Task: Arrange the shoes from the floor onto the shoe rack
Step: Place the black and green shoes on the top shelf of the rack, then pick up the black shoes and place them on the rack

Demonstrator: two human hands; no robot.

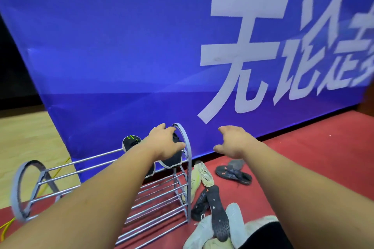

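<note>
A metal shoe rack (85,160) with grey arched ends stands against the blue banner. On its top bars at the right end lies a black shoe (172,160). My left hand (165,142) lies over it, fingers curled over the far side and thumb on the near side. A second black shoe with green marks (131,141) sits just to its left on the same tier. My right hand (232,141) hovers to the right of the rack, fingers spread and holding nothing. The rack's lower bars carry nothing that I can see.
On the red carpet (303,157) right of the rack lie beige sneakers (204,174), dark slippers (232,174), a black shoe sole-up (218,214) and white shoes (234,222). The blue banner (141,46) rises behind. A yellow cable (6,226) runs at the left.
</note>
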